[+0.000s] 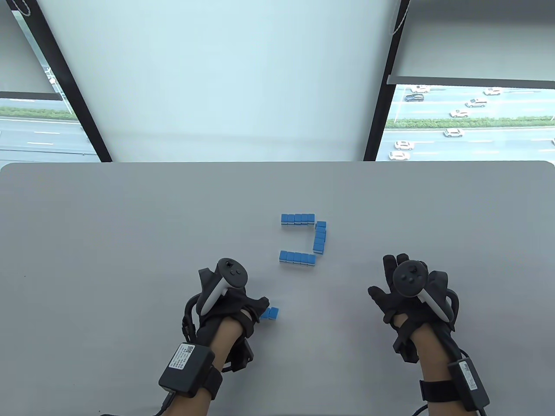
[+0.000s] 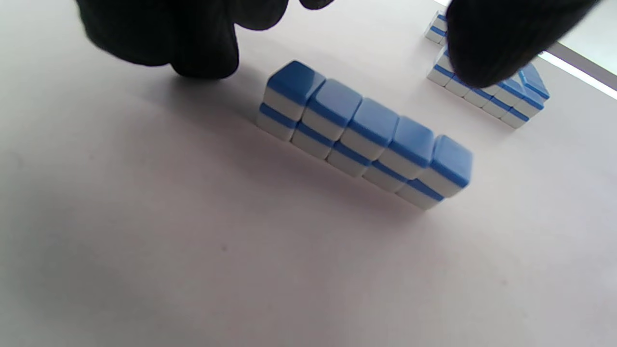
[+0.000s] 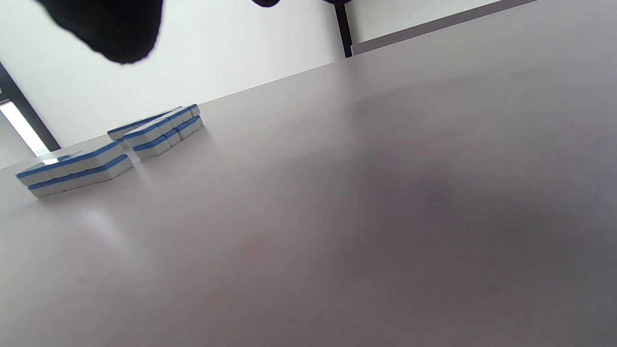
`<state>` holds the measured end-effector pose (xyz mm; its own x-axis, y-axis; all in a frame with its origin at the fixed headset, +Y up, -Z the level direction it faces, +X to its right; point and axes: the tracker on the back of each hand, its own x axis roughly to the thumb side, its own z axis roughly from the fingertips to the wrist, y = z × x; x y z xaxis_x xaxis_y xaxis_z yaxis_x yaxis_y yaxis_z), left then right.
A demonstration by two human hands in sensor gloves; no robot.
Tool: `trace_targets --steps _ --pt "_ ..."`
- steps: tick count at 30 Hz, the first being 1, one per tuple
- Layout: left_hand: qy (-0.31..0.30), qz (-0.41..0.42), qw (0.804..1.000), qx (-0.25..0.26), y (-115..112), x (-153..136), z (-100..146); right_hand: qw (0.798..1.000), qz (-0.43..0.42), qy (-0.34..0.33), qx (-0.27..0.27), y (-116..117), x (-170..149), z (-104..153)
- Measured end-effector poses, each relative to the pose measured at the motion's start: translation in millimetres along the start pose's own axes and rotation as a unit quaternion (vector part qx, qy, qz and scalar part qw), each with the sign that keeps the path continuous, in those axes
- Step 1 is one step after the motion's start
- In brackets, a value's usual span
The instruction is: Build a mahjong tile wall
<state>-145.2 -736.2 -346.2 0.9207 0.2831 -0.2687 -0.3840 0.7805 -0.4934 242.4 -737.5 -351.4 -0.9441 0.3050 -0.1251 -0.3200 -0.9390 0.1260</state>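
At 7 o'clock on the bench [image 1: 108, 216], a two-tier tile row [image 2: 366, 135] is flanked by the left hand [image 1: 230, 299]; grip contact cannot be told. At 5 o'clock, the right hand [image 1: 407, 290] is held spread, clamping nothing. At centre, three joined wall rows [image 1: 303, 238] are laid.
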Motion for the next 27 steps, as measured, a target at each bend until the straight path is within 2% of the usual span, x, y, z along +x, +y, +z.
trace_targets --steps 13,22,27 --pt "0.026 -0.042 0.999 0.008 -13 28 3 1.000 -0.002 0.001 0.002 -1 0 0" --pt "0.067 -0.110 0.991 0.022 -25 48 0 1.000 -0.001 0.001 0.002 -1 -1 1" --pt "0.070 -0.126 0.989 0.025 -27 52 -1 1.000 -0.003 0.001 0.001 -1 -1 1"
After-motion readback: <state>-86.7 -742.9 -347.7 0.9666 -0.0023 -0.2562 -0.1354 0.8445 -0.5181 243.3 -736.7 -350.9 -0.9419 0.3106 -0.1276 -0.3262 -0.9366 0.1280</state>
